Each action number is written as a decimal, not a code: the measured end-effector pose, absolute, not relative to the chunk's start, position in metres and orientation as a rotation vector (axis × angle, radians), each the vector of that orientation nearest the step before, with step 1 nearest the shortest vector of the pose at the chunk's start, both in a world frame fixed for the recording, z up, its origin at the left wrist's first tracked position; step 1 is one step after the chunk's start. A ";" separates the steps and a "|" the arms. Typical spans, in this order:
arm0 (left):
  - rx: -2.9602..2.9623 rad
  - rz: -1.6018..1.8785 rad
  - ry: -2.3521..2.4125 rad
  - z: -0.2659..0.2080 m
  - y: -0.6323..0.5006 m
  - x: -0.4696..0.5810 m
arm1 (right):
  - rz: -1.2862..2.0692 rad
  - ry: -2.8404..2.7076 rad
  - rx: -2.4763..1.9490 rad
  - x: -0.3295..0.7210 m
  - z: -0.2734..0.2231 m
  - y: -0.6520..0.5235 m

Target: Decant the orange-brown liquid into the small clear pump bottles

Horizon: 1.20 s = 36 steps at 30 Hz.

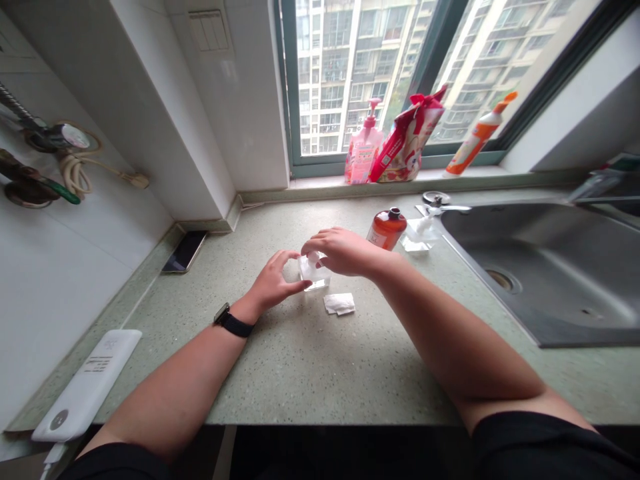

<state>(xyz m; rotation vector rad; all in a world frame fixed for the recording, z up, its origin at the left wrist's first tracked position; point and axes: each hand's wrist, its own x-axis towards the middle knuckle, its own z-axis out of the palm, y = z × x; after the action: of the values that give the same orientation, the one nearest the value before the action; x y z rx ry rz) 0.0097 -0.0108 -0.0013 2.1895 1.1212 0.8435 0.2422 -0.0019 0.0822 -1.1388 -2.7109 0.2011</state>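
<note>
A clear square bottle (315, 273) with a whitish neck stands on the countertop in the middle. My left hand (275, 281) steadies it from the left, thumb at the front and fingers behind. From the right, my right hand (337, 250) reaches over its top, fingers curled around the neck; whether they hold a cap there is hard to make out. Just in front lies a folded white tissue (339, 304). Behind my right wrist stands an uncapped amber bottle (387, 230), partly hidden. To its right is a white pump head (429, 220) on another clear square container (417, 241).
A steel sink (560, 267) takes up the right side, with a sink strainer (436, 198) at its back corner. A phone (185, 252) and a white power bank (90, 380) lie on the left. On the windowsill are a pink pump bottle (364, 150), a red bag (410, 143) and an orange bottle (477, 139).
</note>
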 end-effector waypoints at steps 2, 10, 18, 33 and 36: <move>2.187 0.844 1.129 -0.001 -0.010 0.010 | 0.241 -2.701 -1.151 0.242 0.083 -0.003; 2.221 0.848 1.155 -0.002 -0.009 0.009 | 0.306 -2.705 -1.162 0.247 0.087 -0.003; 2.151 0.990 1.070 -0.003 -0.008 0.004 | 0.353 -2.603 -1.115 0.254 0.100 -0.007; 2.125 1.005 1.102 -0.002 -0.009 0.005 | 0.218 -2.181 -1.765 0.397 0.180 -0.070; 2.132 0.997 1.106 -0.002 -0.008 0.005 | 0.271 -2.109 -1.899 0.420 0.174 -0.070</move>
<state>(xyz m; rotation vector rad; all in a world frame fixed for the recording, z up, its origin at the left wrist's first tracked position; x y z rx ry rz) 0.0051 -0.0084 -0.0015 2.1318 1.1056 0.9972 0.4198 -0.0701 0.1740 -1.8992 -2.1089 0.2709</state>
